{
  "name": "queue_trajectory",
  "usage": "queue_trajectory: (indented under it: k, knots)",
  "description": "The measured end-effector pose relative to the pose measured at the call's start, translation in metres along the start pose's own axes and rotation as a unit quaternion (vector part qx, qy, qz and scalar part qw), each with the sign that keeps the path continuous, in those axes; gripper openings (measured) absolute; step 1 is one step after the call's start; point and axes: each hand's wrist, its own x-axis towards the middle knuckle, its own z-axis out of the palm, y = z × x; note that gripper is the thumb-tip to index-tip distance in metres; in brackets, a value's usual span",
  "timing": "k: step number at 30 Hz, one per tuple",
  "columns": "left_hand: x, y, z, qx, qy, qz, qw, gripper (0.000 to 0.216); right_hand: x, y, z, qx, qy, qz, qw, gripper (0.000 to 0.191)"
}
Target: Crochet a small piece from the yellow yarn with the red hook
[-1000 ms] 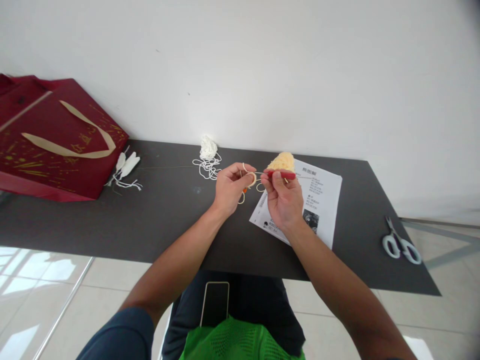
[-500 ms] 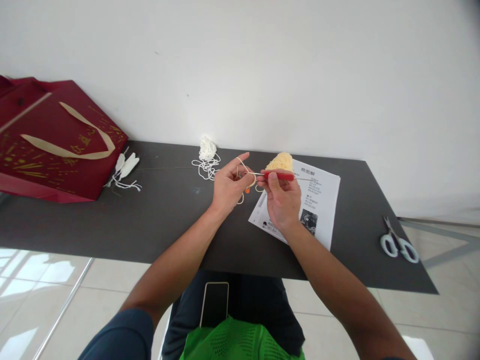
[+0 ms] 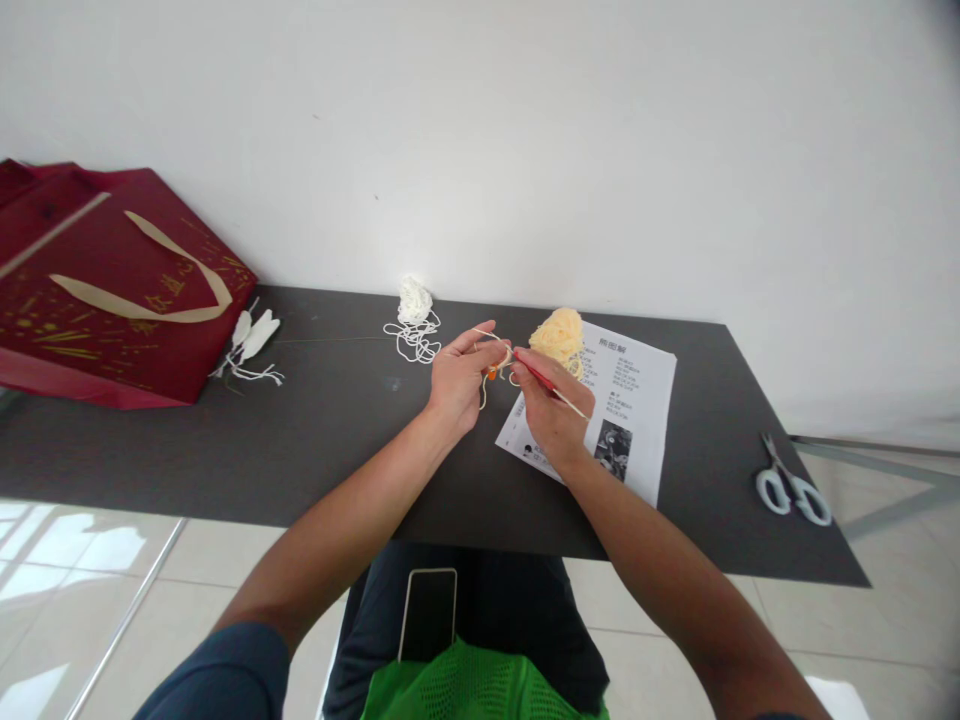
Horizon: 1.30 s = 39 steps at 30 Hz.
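"At the right hand [image 3: 557, 408], what is the grip state?"

"Closed on a slim crochet hook [image 3: 536, 373] with a red handle; its working end points toward the left hand [image 3: 456, 388]."

"And the left grip?"

"Thumb and fingers pinch a small cream yarn piece [image 3: 505, 363]; one strand crosses the raised index finger. A small orange piece [image 3: 492, 373] sits just below these fingertips."

"Around the right grip?"

"Just beyond it, a fluffy pale-yellow yarn ball [image 3: 558, 334]; beneath it, a white printed paper sheet [image 3: 646, 400] on the dark-grey tabletop [image 3: 337, 440]."
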Motion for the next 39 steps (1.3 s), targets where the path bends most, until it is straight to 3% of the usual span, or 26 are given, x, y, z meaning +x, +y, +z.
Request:
queue_trajectory:
  k: [3, 7, 10, 14, 27, 39]
  knots:
    - [0.001, 0.004, 0.001, -0.02, -0.011, -0.016, 1.0, 0.049, 0.0, 0.002, -0.002, 0.003, -0.016, -0.016, 1.0, 0.02]
    - [0.003, 0.007, -0.007, -0.041, -0.043, -0.048, 0.997, 0.051, 0.003, 0.006, 0.002, 0.1, -0.026, 0.078, 0.992, 0.018]
    - [0.004, 0.005, -0.014, -0.029, -0.069, -0.033, 0.997, 0.053, 0.008, 0.008, 0.006, 0.205, -0.02, 0.151, 0.967, 0.015]
    - [0.003, 0.001, -0.02, 0.013, -0.094, 0.003, 0.996, 0.056, 0.015, 0.006, 0.008, 0.263, -0.021, 0.183, 0.947, 0.016]
    - [-0.002, 0.005, -0.028, 0.1, -0.119, 0.08, 0.985, 0.057, 0.018, 0.003, 0.002, 0.298, -0.039, 0.138, 0.944, 0.016]
    - [0.002, 0.004, -0.035, 0.108, -0.123, 0.125, 0.978, 0.045, 0.019, 0.004, -0.003, 0.233, -0.031, 0.082, 0.969, 0.013]
